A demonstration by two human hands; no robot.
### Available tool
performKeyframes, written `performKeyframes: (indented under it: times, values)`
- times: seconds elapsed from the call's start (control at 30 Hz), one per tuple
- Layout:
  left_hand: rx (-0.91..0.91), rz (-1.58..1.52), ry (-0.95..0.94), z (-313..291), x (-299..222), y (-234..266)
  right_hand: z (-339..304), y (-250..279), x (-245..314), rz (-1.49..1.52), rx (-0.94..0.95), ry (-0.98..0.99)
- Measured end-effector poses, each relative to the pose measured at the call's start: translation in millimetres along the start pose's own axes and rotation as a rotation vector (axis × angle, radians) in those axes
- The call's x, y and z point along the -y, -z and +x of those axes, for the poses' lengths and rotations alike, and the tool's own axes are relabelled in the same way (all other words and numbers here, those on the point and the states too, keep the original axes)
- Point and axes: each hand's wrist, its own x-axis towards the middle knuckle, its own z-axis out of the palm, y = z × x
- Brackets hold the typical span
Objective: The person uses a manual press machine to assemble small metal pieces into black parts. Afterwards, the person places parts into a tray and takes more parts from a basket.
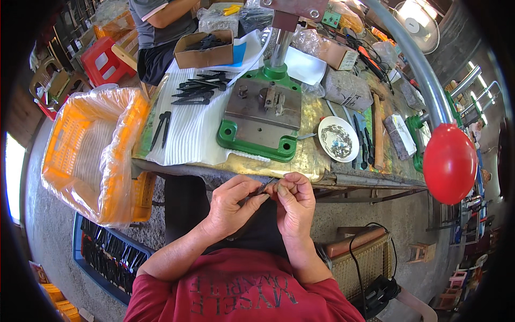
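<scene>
Just in front of the table edge, my left hand [232, 204] and my right hand [296, 205] meet, fingers closed. My left thumb and fingers pinch a small dark slender piece [264, 187], mostly hidden by them. Thumb and fingertips of my right hand press together at its other end; what they hold is too small to make out. Beyond my hands stands a green hand press [258, 115] with a steel bed. To its left, several black slim two-legged parts [198, 88] lie on white foam sheeting [185, 137]. A white dish [338, 139] with small dark metal bits sits right of the press.
The press lever's red ball knob [450, 163] hangs at the right. A hammer [379, 129] lies beyond the dish. An orange crate [70, 139] lined with clear plastic stands left, above a blue bin [80, 252] of black parts. Across the table is another person [166, 27].
</scene>
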Motion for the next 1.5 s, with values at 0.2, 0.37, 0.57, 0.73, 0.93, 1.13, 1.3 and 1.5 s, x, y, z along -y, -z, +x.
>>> performKeyframes:
  times: [0.2,0.37,0.57,0.73,0.93,1.13,1.3,1.5]
  values:
    - [-0.022,0.088,-0.076,-2.3,3.7,1.7,-6.1,-2.0,-13.3,-0.041,0.017,-0.002]
    - [-0.014,0.218,-0.231,-4.1,10.1,4.0,-9.3,-3.3,-16.7,-0.063,0.002,-0.020]
    - [-0.010,0.257,-0.269,-8.0,16.6,5.0,-11.6,-3.1,-23.9,-0.074,-0.015,-0.035]
    - [-0.024,0.310,-0.297,-9.1,15.9,4.6,-13.3,2.4,-29.7,-0.071,-0.015,-0.016]
    - [0.007,0.401,-0.350,-9.3,16.7,6.7,-14.6,0.9,-33.0,-0.111,-0.047,-0.007]
    - [0.037,0.460,-0.358,-8.0,18.3,8.4,-15.2,0.5,-35.0,-0.167,-0.036,0.021]
    - [0.029,0.404,-0.279,-9.2,23.6,9.5,-15.4,-5.0,-31.1,-0.152,0.008,-0.022]
    - [0.074,0.322,-0.172,-10.5,22.2,13.9,-13.1,2.2,-26.0,-0.399,0.107,-0.051]
